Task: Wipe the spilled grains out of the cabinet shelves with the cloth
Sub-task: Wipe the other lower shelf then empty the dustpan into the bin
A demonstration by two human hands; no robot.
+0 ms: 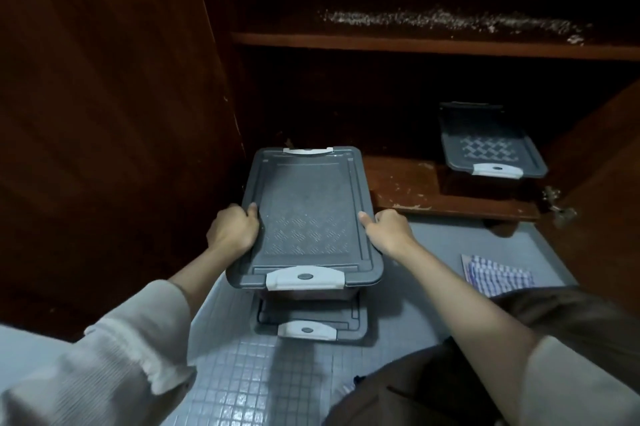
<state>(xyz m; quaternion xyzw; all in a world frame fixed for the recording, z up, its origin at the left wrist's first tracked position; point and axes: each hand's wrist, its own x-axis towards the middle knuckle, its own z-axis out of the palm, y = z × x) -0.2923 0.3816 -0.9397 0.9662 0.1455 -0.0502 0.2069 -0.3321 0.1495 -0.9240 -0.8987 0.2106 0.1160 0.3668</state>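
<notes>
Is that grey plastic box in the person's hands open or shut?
Shut: the grey plastic box has its lid flat on top, with white clips down at both ends.

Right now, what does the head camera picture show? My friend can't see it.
The left hand and right hand grip a grey lidded box over a second box on the tiled floor before an open wooden cabinet. Spilled grains line the upper shelf, a third box sits on the lower shelf, and a checked cloth lies untouched on the floor.
</notes>
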